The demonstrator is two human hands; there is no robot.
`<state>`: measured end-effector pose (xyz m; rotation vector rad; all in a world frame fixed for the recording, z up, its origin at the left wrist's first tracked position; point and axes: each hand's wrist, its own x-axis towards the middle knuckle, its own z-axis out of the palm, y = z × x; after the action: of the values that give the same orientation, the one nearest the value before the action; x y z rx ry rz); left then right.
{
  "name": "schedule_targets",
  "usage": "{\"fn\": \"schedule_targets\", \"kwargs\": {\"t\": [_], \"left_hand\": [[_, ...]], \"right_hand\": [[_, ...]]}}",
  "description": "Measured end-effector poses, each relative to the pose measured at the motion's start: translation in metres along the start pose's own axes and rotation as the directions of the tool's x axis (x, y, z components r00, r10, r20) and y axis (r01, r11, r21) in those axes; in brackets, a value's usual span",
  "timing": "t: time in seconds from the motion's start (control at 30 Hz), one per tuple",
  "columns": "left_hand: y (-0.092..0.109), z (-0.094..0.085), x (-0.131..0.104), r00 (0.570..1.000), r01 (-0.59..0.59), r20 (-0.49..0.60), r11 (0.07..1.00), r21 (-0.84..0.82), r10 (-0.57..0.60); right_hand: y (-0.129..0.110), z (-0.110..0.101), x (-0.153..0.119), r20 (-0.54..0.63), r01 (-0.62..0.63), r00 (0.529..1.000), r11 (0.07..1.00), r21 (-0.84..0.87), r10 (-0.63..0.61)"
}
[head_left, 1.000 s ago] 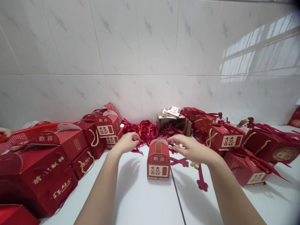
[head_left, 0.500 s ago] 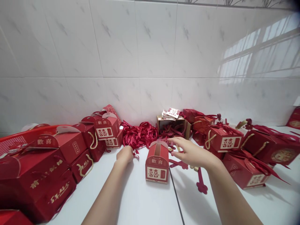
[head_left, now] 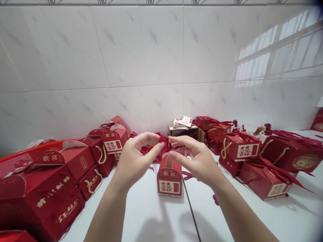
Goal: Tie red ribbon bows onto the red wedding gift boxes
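Note:
My left hand point(head_left: 135, 158) and my right hand point(head_left: 198, 158) are raised over a small red gift box point(head_left: 169, 179) with white-and-red character labels. Their fingers curve toward each other, fingertips close together. A bunched red ribbon point(head_left: 165, 145) shows between the fingertips, and both hands appear to hold it; part of it blends with the ribbons behind. The box stands upright below, apart from the hands, its top slotted. Behind my hands lies a pile of red ribbons, mostly hidden.
Red boxes with rope handles point(head_left: 101, 151) and a red basket point(head_left: 15, 159) stand at the left. A cardboard box point(head_left: 200, 134) with small cards point(head_left: 185, 121) on top sits against the wall. Ribbon-tied boxes point(head_left: 266, 178) stand at the right on the white table point(head_left: 161, 218).
Both hands have come up and inward, over the box. My left hand has left the ribbon pile with red ribbon. My right hand has left the strips at the right. The box stays put.

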<state>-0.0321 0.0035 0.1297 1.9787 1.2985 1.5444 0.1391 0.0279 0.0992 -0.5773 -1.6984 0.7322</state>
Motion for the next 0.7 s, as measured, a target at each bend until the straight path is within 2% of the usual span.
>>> {"fn": "schedule_targets", "kwargs": {"t": [0.13, 0.27, 0.37, 0.5, 0.6, 0.67, 0.7], "left_hand": [[0.029, 0.005, -0.018, 0.995, -0.084, -0.048, 0.996, 0.003, 0.084], [0.041, 0.009, -0.027, 0.989, -0.091, -0.130, 0.990, -0.106, 0.077], [0.046, 0.011, -0.033, 0.984, -0.091, -0.165, 0.983, -0.160, 0.064], [0.049, 0.005, -0.037, 0.991, -0.110, -0.100, 0.967, -0.229, 0.089], [0.045, -0.002, -0.031, 0.987, -0.134, -0.124, 0.953, -0.271, 0.104], [0.035, -0.005, -0.022, 0.985, -0.137, -0.124, 0.974, -0.179, 0.116], [0.027, -0.006, -0.016, 0.990, -0.122, -0.088, 0.987, -0.103, 0.113]], "right_hand": [[-0.016, 0.009, -0.008, 0.019, 0.025, 0.999, 0.979, 0.201, -0.029], [-0.025, 0.009, -0.013, 0.046, -0.011, 0.999, 0.926, 0.378, -0.007], [-0.029, 0.008, -0.016, 0.046, -0.015, 0.999, 0.896, 0.444, -0.006], [-0.037, 0.003, -0.022, 0.004, 0.003, 1.000, 0.908, 0.419, -0.005], [-0.046, -0.010, -0.025, -0.112, 0.051, 0.994, 0.941, 0.334, -0.015], [-0.050, -0.026, -0.027, -0.232, 0.090, 0.972, 0.964, 0.251, -0.031], [-0.051, -0.036, -0.028, -0.304, 0.111, 0.952, 0.972, 0.205, -0.044]]}}
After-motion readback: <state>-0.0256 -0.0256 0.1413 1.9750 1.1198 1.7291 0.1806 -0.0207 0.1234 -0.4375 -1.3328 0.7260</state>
